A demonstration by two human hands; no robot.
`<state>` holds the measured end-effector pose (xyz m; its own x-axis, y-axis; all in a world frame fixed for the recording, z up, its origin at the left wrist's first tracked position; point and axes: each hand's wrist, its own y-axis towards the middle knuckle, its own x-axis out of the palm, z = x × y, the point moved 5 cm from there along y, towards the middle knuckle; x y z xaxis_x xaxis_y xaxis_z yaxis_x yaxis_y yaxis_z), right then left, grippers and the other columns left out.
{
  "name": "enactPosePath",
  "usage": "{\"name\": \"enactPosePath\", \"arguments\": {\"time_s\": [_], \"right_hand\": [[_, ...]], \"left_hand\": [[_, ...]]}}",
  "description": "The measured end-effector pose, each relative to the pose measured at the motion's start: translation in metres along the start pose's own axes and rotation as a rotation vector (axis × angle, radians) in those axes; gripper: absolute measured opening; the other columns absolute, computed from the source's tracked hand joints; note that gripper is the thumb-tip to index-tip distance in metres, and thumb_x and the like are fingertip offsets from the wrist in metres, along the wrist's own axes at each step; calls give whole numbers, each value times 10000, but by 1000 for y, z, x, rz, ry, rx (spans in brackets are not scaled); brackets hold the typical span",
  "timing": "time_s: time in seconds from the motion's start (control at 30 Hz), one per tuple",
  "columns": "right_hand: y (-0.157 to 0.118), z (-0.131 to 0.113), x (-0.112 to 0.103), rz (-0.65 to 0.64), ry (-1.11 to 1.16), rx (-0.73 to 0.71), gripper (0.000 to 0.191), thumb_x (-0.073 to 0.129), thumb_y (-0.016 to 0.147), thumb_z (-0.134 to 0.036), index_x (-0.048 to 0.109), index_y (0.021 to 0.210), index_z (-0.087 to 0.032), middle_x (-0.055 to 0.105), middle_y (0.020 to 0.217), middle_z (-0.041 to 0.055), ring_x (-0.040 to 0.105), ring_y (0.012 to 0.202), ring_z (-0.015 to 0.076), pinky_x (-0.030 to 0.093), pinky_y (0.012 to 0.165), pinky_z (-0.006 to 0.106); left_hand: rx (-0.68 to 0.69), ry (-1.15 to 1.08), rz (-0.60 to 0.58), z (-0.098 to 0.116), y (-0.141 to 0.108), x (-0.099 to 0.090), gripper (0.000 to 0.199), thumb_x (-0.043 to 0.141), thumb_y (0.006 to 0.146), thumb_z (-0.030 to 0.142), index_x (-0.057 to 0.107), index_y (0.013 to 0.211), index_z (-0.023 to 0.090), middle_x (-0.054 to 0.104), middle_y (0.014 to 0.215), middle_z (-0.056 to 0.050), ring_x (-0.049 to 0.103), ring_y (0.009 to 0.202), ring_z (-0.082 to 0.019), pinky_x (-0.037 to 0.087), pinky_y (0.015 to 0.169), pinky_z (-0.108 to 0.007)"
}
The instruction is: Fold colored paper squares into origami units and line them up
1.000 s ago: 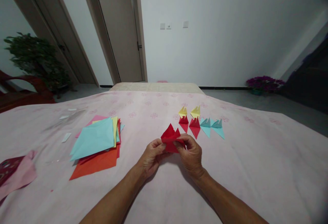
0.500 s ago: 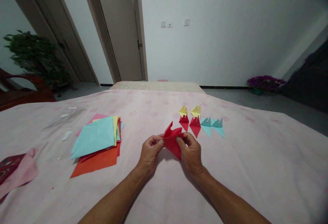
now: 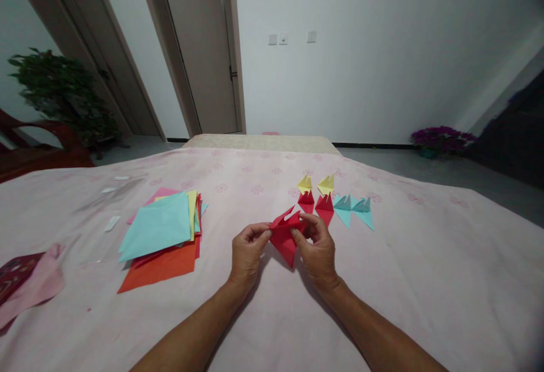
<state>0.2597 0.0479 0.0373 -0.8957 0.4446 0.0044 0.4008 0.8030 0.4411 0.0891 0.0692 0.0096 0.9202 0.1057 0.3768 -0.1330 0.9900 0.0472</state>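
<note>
A red folded paper bird (image 3: pixel 284 242) is held between my two hands over the table, its pointed end hanging down toward me. My left hand (image 3: pixel 250 249) pinches its left corner between thumb and fingers. On the right side, my right hand (image 3: pixel 318 248) grips the folds near the top with thumb and forefinger. Just beyond stand several finished-looking paper birds: yellow ones (image 3: pixel 326 184), red ones (image 3: pixel 324 206) and light blue ones (image 3: pixel 361 209). Part of the nearer red birds is hidden behind my right hand.
To the left lies a stack of coloured paper sheets (image 3: pixel 159 224), light blue on top and orange beneath. Clear plastic wrapping (image 3: pixel 96 241) is beside it. A pink and dark red cloth-like item (image 3: pixel 32 281) rests at the far left. A pale flowered cloth (image 3: pixel 408 281) covers the table.
The red paper bird has tilted; its upper left point leans lower toward the right, and its bottom tip has swung slightly left. My right fingers have shifted up along the fold.
</note>
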Motion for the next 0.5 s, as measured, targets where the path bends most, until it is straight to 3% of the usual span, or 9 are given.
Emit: {"name": "enactPosePath", "arguments": {"time_s": [0.1,0.27,0.4,0.5], "right_hand": [[1,1,0,-16,-20,-1,378,682,773,-234,627,1145,-205,659,974,41,575,736,152,491,670,293],[-1,4,2,-32,52,52,377,673,795,-269,616,1162,-209,666,988,55,613,801,176,520,719,323],[-3,4,8,-115,142,75,452,668,820,-296,546,1249,-228,658,925,36,637,822,176,540,748,333],[-5,0,10,-222,77,-35,508,689,823,-319,507,1291,-249,649,1039,65,646,869,192,543,744,344]], "left_hand": [[-12,42,-7,0,-1,0,209,811,679,255,759,854,153,750,815,-58,653,707,-151,491,672,-242],[11,9,-5,-1,0,0,196,823,660,237,761,822,144,756,878,-77,676,811,-178,507,769,-267],[-99,-156,35,-9,2,-2,267,851,637,271,732,833,133,744,817,-53,665,734,-147,515,744,-258],[-210,-315,72,-16,5,-5,334,879,602,271,697,852,144,740,857,-43,677,770,-132,527,784,-244]]}}
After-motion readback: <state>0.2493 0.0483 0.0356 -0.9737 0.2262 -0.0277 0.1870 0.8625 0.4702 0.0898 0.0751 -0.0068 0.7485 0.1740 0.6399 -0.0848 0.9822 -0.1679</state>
